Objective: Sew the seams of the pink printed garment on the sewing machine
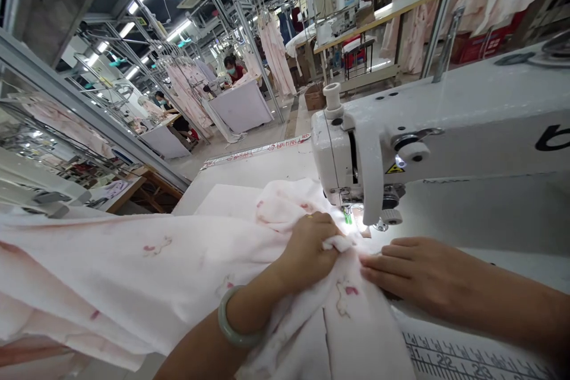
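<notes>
A pale pink printed garment [187,267] spreads over the sewing table and hangs off its left side. My left hand [314,243], with a bangle [236,320] on the wrist, is closed on a bunched fold of it just left of the presser foot [348,215]. On the other side, my right hand [401,264] lies with fingers extended at the fabric's right edge, fingertips touching it. The white sewing machine [347,154] stands over the cloth, its small lamp lighting the needle area. Whether the needle is in the cloth cannot be made out.
A printed ruler scale [472,359] runs along the table's front right. Beyond the table, a person [234,71] sits at another sewing station. Pink garments [274,50] hang from racks, and a metal rail [111,104] slants across the left.
</notes>
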`<action>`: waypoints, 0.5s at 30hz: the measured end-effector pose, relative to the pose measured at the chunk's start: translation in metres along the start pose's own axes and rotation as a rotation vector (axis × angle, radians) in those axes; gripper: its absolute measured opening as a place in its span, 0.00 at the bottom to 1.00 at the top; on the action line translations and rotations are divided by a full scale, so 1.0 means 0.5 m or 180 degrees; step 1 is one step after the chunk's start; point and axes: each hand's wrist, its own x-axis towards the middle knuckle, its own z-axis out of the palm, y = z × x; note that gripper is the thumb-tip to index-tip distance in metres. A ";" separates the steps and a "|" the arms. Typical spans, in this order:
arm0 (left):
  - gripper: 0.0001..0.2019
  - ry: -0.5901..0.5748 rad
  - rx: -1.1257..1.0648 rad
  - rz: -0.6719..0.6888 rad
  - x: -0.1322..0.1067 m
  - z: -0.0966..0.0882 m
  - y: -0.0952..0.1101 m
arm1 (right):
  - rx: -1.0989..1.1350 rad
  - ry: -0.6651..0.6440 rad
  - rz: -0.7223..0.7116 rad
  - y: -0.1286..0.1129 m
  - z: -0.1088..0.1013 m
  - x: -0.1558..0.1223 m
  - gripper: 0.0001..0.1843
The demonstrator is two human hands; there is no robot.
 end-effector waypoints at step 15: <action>0.07 -0.0470 0.1116 0.0400 -0.008 0.008 0.012 | 0.0112 0.0054 0.0120 -0.005 0.011 -0.003 0.17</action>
